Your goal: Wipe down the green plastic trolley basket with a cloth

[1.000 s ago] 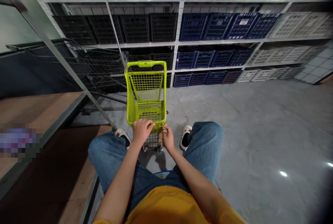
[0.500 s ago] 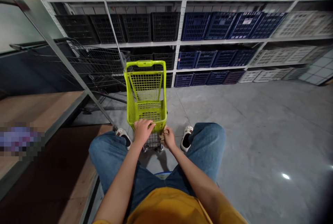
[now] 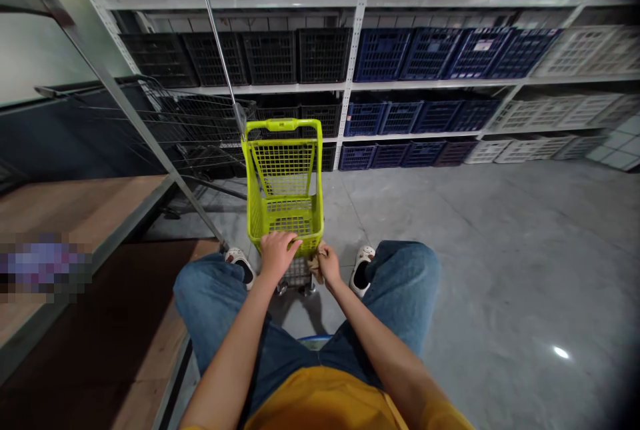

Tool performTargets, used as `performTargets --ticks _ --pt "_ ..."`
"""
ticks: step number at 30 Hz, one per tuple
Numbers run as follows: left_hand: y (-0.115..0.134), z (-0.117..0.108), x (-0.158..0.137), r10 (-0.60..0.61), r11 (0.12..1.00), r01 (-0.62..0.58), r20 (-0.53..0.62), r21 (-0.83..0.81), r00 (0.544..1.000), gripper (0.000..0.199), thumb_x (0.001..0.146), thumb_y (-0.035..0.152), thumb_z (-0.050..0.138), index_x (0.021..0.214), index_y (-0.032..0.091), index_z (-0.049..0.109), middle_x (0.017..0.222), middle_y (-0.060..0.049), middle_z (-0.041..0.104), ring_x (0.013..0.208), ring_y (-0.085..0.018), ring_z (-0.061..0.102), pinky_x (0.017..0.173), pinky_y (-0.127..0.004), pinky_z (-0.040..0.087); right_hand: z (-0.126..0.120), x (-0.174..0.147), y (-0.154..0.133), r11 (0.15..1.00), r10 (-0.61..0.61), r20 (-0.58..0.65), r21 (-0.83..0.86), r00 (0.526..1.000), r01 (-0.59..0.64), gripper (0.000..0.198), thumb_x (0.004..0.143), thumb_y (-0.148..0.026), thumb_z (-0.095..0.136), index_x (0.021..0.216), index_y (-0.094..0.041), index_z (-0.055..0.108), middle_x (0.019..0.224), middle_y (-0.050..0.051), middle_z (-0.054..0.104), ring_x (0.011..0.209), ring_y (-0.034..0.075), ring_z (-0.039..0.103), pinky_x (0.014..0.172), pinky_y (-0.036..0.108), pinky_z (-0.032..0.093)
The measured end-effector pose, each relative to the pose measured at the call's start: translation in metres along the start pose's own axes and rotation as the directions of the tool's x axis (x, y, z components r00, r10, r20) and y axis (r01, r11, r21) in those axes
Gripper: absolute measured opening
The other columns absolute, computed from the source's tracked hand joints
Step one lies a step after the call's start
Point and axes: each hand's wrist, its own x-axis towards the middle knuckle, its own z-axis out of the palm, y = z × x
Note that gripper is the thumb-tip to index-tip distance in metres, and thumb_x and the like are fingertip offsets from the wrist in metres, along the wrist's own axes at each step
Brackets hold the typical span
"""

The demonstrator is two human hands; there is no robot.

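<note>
A small lime-green shopping cart stands upright on the floor between my knees, its handle on the far side. My left hand is closed over the near rim of its basket, with the fingers hooked over the edge. At the basket's near right corner, my right hand pinches a crumpled brown cloth against the outer side. The cart's lower frame and small wheels show partly below my hands.
Shelves ahead hold black crates, blue crates and white crates. To the left are a wooden-topped rack, a slanting metal post and a larger wire cart. Grey floor stretches right.
The whole scene has shifted slightly right and down in the view. Both hands keep nearly the same places on the cart, the brown cloth still in my right hand.
</note>
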Motion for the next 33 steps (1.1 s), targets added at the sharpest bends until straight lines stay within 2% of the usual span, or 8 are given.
performTargets --ticks 6,11,13,19,24,26,30,33 --pt "0.002 0.001 0.002 0.003 1.0 -0.003 -0.014 0.0 1.0 0.022 0.089 0.045 0.058 0.095 0.027 0.069 0.091 -0.003 0.072 0.091 -0.023 0.059 0.078 -0.038 0.031 -0.002 0.007 -0.02 0.981 -0.171 -0.088 0.082 0.981 0.178 0.029 0.077 -0.035 0.053 0.101 -0.02 0.061 0.099 0.004 0.068 0.09 0.018 0.061 0.083 0.029 0.046" --pt "0.001 0.0 0.001 0.002 1.0 -0.002 -0.005 0.004 1.0 0.021 0.089 0.045 0.059 0.095 0.027 0.069 0.09 -0.003 0.072 0.091 -0.023 0.059 0.078 -0.038 0.031 0.003 0.006 0.004 0.999 0.023 -0.029 0.047 0.999 -0.021 0.021 0.072 -0.037 0.056 0.08 -0.018 0.06 0.07 0.001 0.064 0.065 0.017 0.057 0.064 0.028 0.047" --pt "0.0 0.0 0.001 0.004 1.0 -0.004 -0.002 0.002 1.0 0.022 0.089 0.046 0.059 0.095 0.027 0.069 0.091 -0.003 0.072 0.091 -0.023 0.059 0.078 -0.038 0.031 0.004 0.009 0.0 0.998 0.033 -0.025 0.054 0.999 -0.032 0.022 0.072 -0.038 0.057 0.079 -0.017 0.061 0.069 0.001 0.064 0.063 0.017 0.057 0.061 0.028 0.046" --pt "0.003 0.002 0.004 -0.009 1.0 0.009 0.003 -0.008 1.0 0.021 0.09 0.045 0.057 0.095 0.027 0.068 0.091 -0.003 0.072 0.092 -0.023 0.059 0.078 -0.038 0.03 0.003 0.014 -0.029 0.97 -0.147 -0.108 0.18 0.983 0.165 0.032 0.077 -0.035 0.053 0.104 -0.019 0.061 0.103 0.005 0.068 0.09 0.017 0.062 0.081 0.028 0.048" --pt "0.003 0.002 0.004 -0.002 1.0 0.003 0.015 -0.007 1.0 0.022 0.09 0.045 0.056 0.097 0.027 0.068 0.092 -0.004 0.071 0.093 -0.024 0.058 0.078 -0.038 0.03 0.004 0.019 -0.001 0.994 0.015 -0.083 0.106 0.996 -0.006 0.031 0.067 -0.033 0.055 0.094 -0.019 0.06 0.09 0.005 0.068 0.083 0.019 0.062 0.077 0.03 0.049" --pt "0.002 0.001 0.003 0.004 1.0 -0.003 0.022 -0.011 1.0 0.023 0.091 0.045 0.055 0.098 0.027 0.067 0.093 -0.004 0.071 0.093 -0.023 0.058 0.078 -0.038 0.03 0.003 0.033 -0.001 0.993 0.046 -0.071 0.116 0.996 -0.038 0.034 0.065 -0.034 0.057 0.094 -0.018 0.062 0.088 0.005 0.069 0.081 0.019 0.062 0.074 0.03 0.05" --pt "0.003 -0.001 0.003 0.003 1.0 -0.003 0.041 -0.015 0.999 0.023 0.092 0.045 0.054 0.099 0.027 0.067 0.095 -0.003 0.071 0.094 -0.023 0.057 0.079 -0.038 0.03 -0.001 0.069 -0.042 0.983 -0.039 -0.018 0.176 0.999 0.042 0.039 0.067 -0.037 0.059 0.099 -0.017 0.065 0.096 0.005 0.071 0.084 0.018 0.063 0.077 0.029 0.049" --pt "0.004 -0.001 0.003 -0.007 1.0 0.007 0.054 0.001 0.999 0.023 0.092 0.044 0.052 0.099 0.027 0.067 0.096 -0.004 0.071 0.095 -0.023 0.057 0.079 -0.039 0.03 -0.003 0.079 -0.078 0.98 -0.154 0.016 0.133 0.988 0.15 0.036 0.072 -0.036 0.058 0.102 -0.017 0.066 0.097 0.005 0.071 0.084 0.018 0.063 0.078 0.029 0.049"
